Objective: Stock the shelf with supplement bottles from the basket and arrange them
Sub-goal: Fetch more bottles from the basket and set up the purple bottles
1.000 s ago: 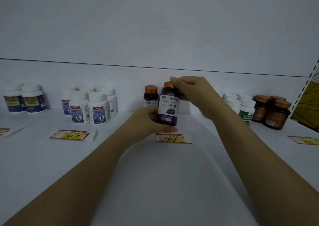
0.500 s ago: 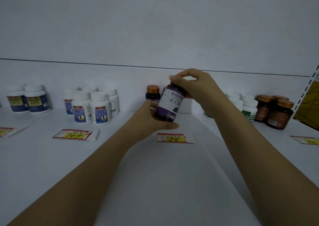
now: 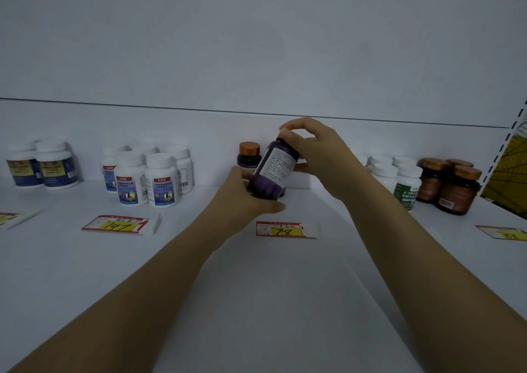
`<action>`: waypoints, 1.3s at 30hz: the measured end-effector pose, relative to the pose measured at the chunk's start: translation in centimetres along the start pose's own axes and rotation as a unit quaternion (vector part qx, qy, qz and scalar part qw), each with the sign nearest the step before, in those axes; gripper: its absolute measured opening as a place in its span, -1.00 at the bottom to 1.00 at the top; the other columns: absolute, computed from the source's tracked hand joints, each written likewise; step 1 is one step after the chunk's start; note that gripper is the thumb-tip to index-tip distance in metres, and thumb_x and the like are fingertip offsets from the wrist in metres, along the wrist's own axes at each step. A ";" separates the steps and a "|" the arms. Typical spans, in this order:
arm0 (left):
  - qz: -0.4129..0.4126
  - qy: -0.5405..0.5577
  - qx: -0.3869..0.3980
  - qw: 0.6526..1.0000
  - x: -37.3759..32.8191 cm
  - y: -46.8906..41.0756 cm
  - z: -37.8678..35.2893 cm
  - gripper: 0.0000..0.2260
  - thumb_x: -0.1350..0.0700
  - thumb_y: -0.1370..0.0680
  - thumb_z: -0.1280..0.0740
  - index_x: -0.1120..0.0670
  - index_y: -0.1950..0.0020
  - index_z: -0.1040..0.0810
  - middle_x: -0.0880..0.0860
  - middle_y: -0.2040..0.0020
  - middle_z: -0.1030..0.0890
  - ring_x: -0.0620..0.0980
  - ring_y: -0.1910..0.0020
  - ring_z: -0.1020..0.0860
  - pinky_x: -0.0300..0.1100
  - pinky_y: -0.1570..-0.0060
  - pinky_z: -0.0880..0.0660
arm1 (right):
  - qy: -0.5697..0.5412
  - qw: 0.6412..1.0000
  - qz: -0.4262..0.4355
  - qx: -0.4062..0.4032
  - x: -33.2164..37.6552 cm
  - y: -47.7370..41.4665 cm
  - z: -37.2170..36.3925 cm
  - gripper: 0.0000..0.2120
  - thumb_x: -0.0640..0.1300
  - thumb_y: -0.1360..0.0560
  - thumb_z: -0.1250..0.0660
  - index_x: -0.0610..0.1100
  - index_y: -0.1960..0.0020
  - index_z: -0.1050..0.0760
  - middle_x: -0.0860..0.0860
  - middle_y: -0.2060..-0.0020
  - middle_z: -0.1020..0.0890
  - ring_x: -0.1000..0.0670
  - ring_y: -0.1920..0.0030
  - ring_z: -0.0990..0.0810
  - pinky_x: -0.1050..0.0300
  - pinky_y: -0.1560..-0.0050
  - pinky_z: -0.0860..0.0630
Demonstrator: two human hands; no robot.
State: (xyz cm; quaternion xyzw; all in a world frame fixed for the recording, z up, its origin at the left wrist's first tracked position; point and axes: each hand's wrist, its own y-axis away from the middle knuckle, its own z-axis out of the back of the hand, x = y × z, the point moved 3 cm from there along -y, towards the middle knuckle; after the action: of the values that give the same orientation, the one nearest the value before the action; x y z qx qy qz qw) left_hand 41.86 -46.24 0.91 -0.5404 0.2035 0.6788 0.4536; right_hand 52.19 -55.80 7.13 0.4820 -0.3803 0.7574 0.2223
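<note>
A dark purple supplement bottle (image 3: 272, 170) is held between both hands above the white shelf (image 3: 256, 287), tilted with its top to the right and its white text label facing me. My left hand (image 3: 242, 196) grips its base from below. My right hand (image 3: 316, 156) pinches its cap end, hiding the cap. Behind them, by the back wall, stands a matching purple bottle with an orange cap (image 3: 249, 156). A price tag marked 28 (image 3: 286, 229) lies on the shelf just in front.
White bottles with blue labels stand at the left (image 3: 42, 167) and centre-left (image 3: 148, 177). White green-labelled bottles (image 3: 399, 178) and brown jars (image 3: 453, 186) stand at the right. Price tags lie at 147 (image 3: 119, 225), far left and far right (image 3: 504, 232).
The bottle has been tipped from upright to tilted and turned, so its front label has swung away and the back text label faces me. Both hands have kept their hold.
</note>
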 end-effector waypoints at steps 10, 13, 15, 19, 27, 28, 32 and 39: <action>-0.027 0.024 0.008 0.999 -0.7 0.4 -0.3 -0.53 0.10 -0.36 -0.51 0.00 -0.18 -0.40 -0.06 -0.05 -0.56 -0.05 -0.05 -0.55 -0.27 -0.01 -0.49 | 0.017 0.997 0.042 0.065 0.1 0.6 -0.1 -0.82 0.03 -0.57 -0.23 0.05 -0.13 -0.50 0.11 0.04 -0.61 0.13 0.01 -0.58 0.15 0.01 -0.59; -0.030 0.002 -0.002 1.000 -0.7 0.4 -0.3 -0.53 0.08 -0.33 -0.53 -0.02 -0.10 -0.35 -0.06 -0.05 -0.53 -0.07 -0.04 -0.53 -0.34 0.07 -0.47 | -0.011 0.999 0.037 0.035 -0.1 0.5 -0.1 -0.84 -0.02 -0.54 -0.30 0.04 -0.11 -0.54 0.08 0.07 -0.63 0.09 0.04 -0.60 0.04 -0.05 -0.62; -0.012 0.045 0.027 0.999 -0.5 0.2 -0.2 -0.58 0.08 -0.34 -0.52 -0.04 -0.07 -0.39 -0.03 -0.08 -0.57 -0.03 -0.09 -0.56 -0.24 -0.03 -0.51 | -0.070 0.997 0.030 0.029 -0.1 0.5 0.4 -0.80 -0.08 -0.53 -0.32 0.00 -0.14 -0.55 0.04 0.08 -0.65 0.06 0.03 -0.62 0.00 -0.06 -0.62; 0.011 0.065 0.102 0.993 -0.7 0.6 -0.6 -0.46 0.06 -0.35 -0.49 -0.03 -0.31 -0.43 -0.01 -0.15 -0.60 -0.02 -0.15 -0.55 -0.06 -0.27 -0.42 | -0.179 0.982 0.017 0.055 -0.1 0.4 1.0 -0.75 -0.17 -0.52 -0.33 -0.05 -0.19 -0.48 -0.08 0.00 -0.65 -0.05 -0.05 -0.62 -0.02 -0.09 -0.60; -0.038 -0.012 -0.011 0.999 -0.8 0.5 -0.2 -0.55 0.10 -0.33 -0.54 -0.05 -0.06 -0.35 -0.17 0.07 -0.50 -0.18 0.10 -0.52 -0.42 0.20 -0.45 | -0.082 0.994 -0.009 0.077 -0.8 0.4 -0.1 -0.69 -0.01 -0.52 -0.32 0.00 -0.25 -0.50 0.00 -0.06 -0.62 0.03 -0.04 -0.62 0.19 0.08 -0.62; -0.032 0.005 0.001 0.999 -0.7 0.5 -0.2 -0.58 0.11 -0.34 -0.53 -0.06 -0.02 -0.35 -0.16 0.06 -0.52 -0.18 0.10 -0.53 -0.40 0.18 -0.48 | -0.094 0.993 -0.011 0.073 -0.9 0.3 0.0 -0.69 -0.04 -0.53 -0.32 -0.01 -0.26 -0.50 -0.01 -0.06 -0.62 0.02 -0.03 -0.63 0.19 0.09 -0.62; 0.001 0.113 0.083 0.990 -0.9 0.8 -0.2 -0.63 0.18 -0.38 -0.48 -0.06 -0.09 -0.44 0.01 -0.07 -0.64 -0.08 -0.03 -0.62 -0.20 -0.04 -0.54 | -0.179 0.981 -0.022 0.071 -0.9 0.2 0.8 -0.66 -0.16 -0.56 -0.29 -0.13 -0.32 -0.45 -0.11 -0.12 -0.62 -0.09 -0.07 -0.63 0.04 -0.04 -0.62; -0.026 0.061 0.056 0.996 -1.0 0.7 0.1 -0.64 0.19 -0.35 -0.50 -0.09 -0.07 -0.52 -0.04 -0.03 -0.65 -0.12 0.00 -0.61 -0.24 -0.03 -0.51 | -0.145 0.981 -0.030 0.123 -1.3 0.5 0.6 -0.67 -0.06 -0.59 -0.22 -0.14 -0.31 -0.46 -0.09 -0.15 -0.60 -0.10 -0.18 -0.57 -0.04 -0.19 -0.53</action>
State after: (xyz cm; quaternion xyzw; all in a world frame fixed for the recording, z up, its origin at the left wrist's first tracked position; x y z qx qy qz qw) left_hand 41.21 -46.94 1.76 -0.5595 0.2545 0.6203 0.4873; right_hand 52.67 -56.54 5.95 0.6219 -0.2975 0.7133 0.1266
